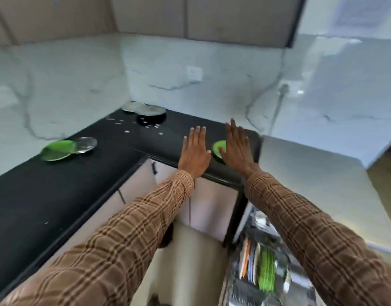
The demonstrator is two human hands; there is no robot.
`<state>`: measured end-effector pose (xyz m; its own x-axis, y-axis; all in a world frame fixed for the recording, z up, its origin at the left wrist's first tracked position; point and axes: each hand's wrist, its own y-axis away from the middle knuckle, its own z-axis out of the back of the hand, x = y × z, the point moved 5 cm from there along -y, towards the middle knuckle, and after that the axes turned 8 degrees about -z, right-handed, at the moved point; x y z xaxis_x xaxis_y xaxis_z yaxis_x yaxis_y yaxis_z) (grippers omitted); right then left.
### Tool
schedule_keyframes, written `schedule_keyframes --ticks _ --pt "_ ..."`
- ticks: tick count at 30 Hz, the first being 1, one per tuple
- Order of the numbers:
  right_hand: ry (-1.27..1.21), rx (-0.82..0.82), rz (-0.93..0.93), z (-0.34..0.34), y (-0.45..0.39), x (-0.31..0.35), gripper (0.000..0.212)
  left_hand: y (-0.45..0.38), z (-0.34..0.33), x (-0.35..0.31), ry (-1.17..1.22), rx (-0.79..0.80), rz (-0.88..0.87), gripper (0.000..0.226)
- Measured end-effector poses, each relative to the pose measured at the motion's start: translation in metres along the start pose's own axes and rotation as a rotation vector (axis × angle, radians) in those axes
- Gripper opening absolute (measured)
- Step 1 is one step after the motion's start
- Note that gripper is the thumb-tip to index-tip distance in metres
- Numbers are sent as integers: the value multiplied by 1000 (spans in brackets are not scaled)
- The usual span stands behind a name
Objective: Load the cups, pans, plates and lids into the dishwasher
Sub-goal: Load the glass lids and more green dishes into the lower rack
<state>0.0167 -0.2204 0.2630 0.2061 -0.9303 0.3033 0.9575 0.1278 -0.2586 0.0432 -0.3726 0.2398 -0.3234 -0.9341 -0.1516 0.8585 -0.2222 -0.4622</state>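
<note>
Several plates already upright in the dishwasher rack at lower right. Left on the black counter: green plate touching glass lid, steel lids far back, green plate between both hands. Left hand and right hand flat, fingers straight, gripping nothing.
</note>
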Motion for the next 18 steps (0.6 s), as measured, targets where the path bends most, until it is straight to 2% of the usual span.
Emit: schedule_keyframes --ticks 7,10,13,18 --pt "8 58 369 -62 -64 225 86 59 84 195 -82 -122 362 80" --pt "20 89 460 -94 -73 314 86 93 106 273 -102 -141 475 81" --pt "43 110 563 -133 -81 384 88 120 117 342 -138 -149 587 81" --pt "14 212 583 -197 -103 453 87 150 116 422 -126 -137 677 79"
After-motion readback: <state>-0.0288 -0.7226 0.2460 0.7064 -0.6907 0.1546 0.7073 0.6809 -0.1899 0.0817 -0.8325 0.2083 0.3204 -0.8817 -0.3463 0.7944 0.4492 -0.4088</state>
